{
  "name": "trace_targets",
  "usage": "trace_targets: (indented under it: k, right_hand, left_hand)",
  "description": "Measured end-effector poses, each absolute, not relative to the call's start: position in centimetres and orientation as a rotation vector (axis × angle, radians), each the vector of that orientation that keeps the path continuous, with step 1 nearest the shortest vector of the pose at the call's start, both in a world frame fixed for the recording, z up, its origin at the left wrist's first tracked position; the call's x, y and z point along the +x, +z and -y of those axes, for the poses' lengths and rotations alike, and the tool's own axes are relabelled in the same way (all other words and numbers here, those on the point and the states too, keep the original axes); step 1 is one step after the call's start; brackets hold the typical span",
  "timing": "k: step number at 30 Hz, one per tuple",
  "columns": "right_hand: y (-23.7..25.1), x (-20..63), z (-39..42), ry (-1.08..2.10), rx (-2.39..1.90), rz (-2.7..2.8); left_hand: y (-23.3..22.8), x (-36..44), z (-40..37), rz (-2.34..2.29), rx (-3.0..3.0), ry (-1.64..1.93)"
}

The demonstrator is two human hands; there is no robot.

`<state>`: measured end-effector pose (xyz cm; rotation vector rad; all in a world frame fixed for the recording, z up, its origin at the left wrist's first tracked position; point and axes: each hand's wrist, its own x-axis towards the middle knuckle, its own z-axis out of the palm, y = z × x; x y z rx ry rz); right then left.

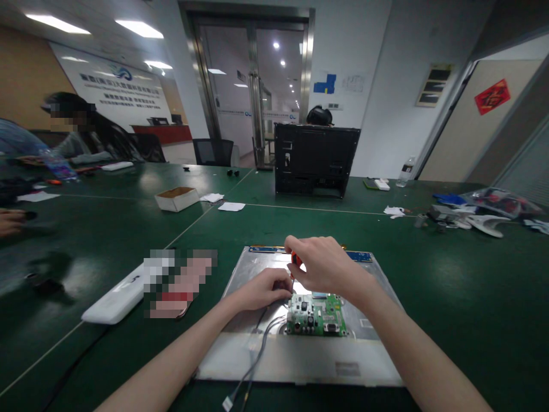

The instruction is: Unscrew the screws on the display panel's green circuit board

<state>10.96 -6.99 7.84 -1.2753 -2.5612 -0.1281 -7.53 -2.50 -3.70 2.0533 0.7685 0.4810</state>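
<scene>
In front of me a silver display panel lies flat on the green table. On it sits a green circuit board, with grey cables running off its left side toward the panel's near edge. My right hand is closed round the orange-red handle of a screwdriver, held upright with its shaft pointing down near the board's upper left corner. My left hand is beside that corner, fingers pinched together by the shaft. Whatever its fingertips hold, if anything, is hidden.
A white power strip and a pinkish phone-like object lie at the left. Farther back are a small open box, a black monitor housing, and assorted parts. A person sits at the far left.
</scene>
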Motion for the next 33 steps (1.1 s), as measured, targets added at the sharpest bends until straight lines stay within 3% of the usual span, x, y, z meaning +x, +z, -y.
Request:
trace_targets:
  k: [33]
  right_hand:
    - [7.75,10.94,6.84,-0.236,-1.343,2.579]
  left_hand:
    - [-3.42,-7.34,2.92,-0.815,2.035,0.485]
